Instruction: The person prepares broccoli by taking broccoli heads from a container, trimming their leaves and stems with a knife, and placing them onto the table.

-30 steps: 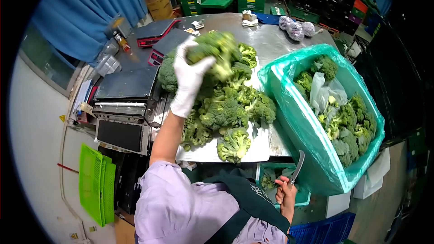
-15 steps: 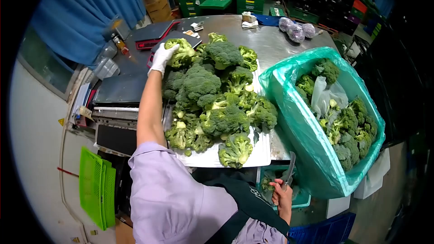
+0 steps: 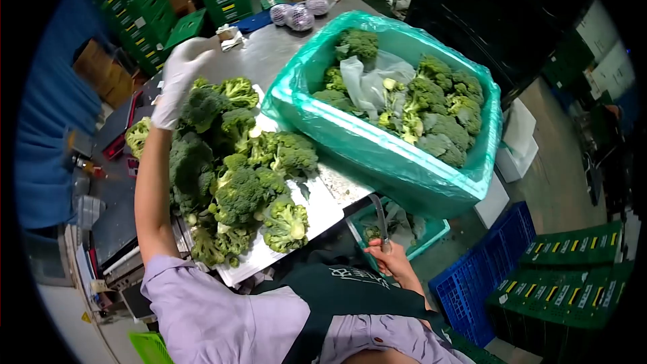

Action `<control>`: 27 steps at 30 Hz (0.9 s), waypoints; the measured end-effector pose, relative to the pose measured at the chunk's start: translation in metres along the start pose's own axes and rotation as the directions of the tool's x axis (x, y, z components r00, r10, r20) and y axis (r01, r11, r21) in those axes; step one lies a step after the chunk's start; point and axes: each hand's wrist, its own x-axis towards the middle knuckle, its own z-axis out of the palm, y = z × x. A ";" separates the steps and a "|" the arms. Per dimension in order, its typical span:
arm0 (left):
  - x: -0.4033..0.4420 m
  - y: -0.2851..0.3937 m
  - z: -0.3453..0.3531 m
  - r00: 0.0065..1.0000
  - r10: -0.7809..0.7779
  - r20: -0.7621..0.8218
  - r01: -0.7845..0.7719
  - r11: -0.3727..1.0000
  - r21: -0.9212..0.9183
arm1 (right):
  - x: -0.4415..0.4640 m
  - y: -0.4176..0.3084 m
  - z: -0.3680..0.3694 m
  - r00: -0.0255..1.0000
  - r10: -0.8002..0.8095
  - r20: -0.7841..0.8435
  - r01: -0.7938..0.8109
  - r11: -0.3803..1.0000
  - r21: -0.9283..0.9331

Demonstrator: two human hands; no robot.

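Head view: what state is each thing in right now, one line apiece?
Left hand, gloved, raised; grip blurred
Right hand, bare, closed on the knife
Knife, blade uncovered
White board, piled with broccoli
Lined box, open, liner over its rim, broccoli inside
Lower crate, open, green pieces inside

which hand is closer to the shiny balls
Left. The left hand is by the far end of the broccoli, left of the shiny balls; the right hand, gripping a knife, is farther off by the apron.
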 end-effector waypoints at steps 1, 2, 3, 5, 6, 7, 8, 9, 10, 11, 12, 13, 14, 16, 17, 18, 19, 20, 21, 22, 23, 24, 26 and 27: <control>0.012 -0.001 0.031 0.993 0.091 0.069 -0.097 0.991 0.094 | -0.001 0.002 -0.001 1.000 -0.009 -0.008 0.009 1.000 -0.011; 0.025 0.000 0.060 0.974 0.175 0.143 -0.200 0.963 0.183 | -0.003 0.002 -0.001 1.000 -0.016 -0.014 0.016 1.000 -0.009; 0.024 0.024 0.088 0.941 0.212 0.263 -0.278 0.929 0.245 | -0.006 0.002 -0.001 0.999 -0.028 -0.029 0.027 0.999 -0.022; 0.033 0.036 0.150 0.856 0.347 0.383 -0.482 0.803 0.350 | -0.009 0.009 -0.006 0.997 -0.060 -0.057 0.058 0.998 -0.033; 0.043 0.023 0.186 0.803 0.451 0.390 -0.589 0.701 0.402 | -0.013 0.009 -0.008 0.995 -0.066 -0.076 0.064 0.998 -0.029; 0.043 0.043 0.208 0.800 0.382 0.463 -0.587 0.659 0.470 | -0.018 0.007 -0.007 0.993 -0.069 -0.100 0.066 0.997 -0.027; 0.044 0.062 0.230 0.794 0.305 0.526 -0.587 0.609 0.533 | -0.022 0.008 -0.009 0.990 -0.072 -0.123 0.069 0.997 -0.025; 0.049 0.067 0.252 0.781 0.322 0.535 -0.608 0.587 0.534 | -0.022 0.017 -0.014 0.987 -0.088 -0.133 0.089 0.996 -0.003; 0.055 0.063 0.279 0.768 0.338 0.544 -0.628 0.566 0.535 | -0.026 0.021 -0.016 0.983 -0.084 -0.166 0.087 0.996 0.015; 0.071 0.058 0.319 0.787 0.311 0.532 -0.609 0.532 0.588 | -0.025 0.030 -0.026 0.974 -0.093 -0.208 0.095 0.996 -0.002; 0.082 0.044 0.352 0.808 0.275 0.522 -0.583 0.500 0.640 | -0.029 0.044 -0.030 0.964 -0.092 -0.248 0.090 0.996 -0.017; 0.090 0.033 0.374 0.816 0.266 0.514 -0.578 0.387 0.718 | -0.033 0.047 -0.031 0.956 -0.067 -0.284 0.080 0.996 0.033; 0.096 0.021 0.392 0.816 0.275 0.508 -0.577 0.391 0.717 | -0.039 0.049 -0.031 0.947 -0.041 -0.319 0.070 0.994 0.082; 0.108 0.004 0.417 0.855 0.312 0.414 -0.501 0.287 0.816 | -0.047 0.055 -0.031 0.924 0.005 -0.382 0.057 0.987 0.153; 0.115 0.001 0.424 0.867 0.173 0.467 -0.498 0.293 0.816 | -0.050 0.061 -0.032 0.910 0.033 -0.414 0.046 0.983 0.179; 0.116 0.000 0.426 0.876 0.169 0.451 -0.481 0.261 0.837 | -0.051 0.066 -0.033 0.894 0.061 -0.444 0.036 0.978 0.207; 0.121 -0.005 0.429 0.873 0.186 0.450 -0.485 0.245 0.840 | -0.052 0.067 -0.033 0.886 0.093 -0.454 0.017 0.973 0.232; 0.125 -0.011 0.431 0.871 0.201 0.449 -0.487 0.230 0.843 | -0.054 0.068 -0.033 0.878 0.126 -0.462 -0.004 0.966 0.257; 0.126 -0.007 0.427 0.855 0.210 0.474 -0.513 0.212 0.832 | -0.056 0.070 -0.033 0.877 0.119 -0.466 0.005 0.967 0.256; 0.125 -0.004 0.422 0.841 0.255 0.478 -0.528 0.189 0.828 | -0.055 0.069 -0.035 0.876 0.118 -0.467 0.008 0.966 0.258; 0.123 -0.001 0.414 0.829 0.253 0.500 -0.551 0.209 0.808 | -0.056 0.071 -0.036 0.876 0.116 -0.467 0.014 0.964 0.266; 0.117 0.008 0.399 0.816 0.249 0.522 -0.573 0.226 0.788 | -0.057 0.073 -0.036 0.878 0.116 -0.464 0.018 0.961 0.275; 0.107 0.024 0.365 0.804 0.282 0.524 -0.595 0.396 0.699 | -0.056 0.071 -0.039 0.887 0.121 -0.446 -0.013 0.971 0.238; 0.103 0.029 0.352 0.780 0.373 0.503 -0.626 0.465 0.626 | -0.056 0.067 -0.040 0.896 0.118 -0.429 -0.015 0.972 0.235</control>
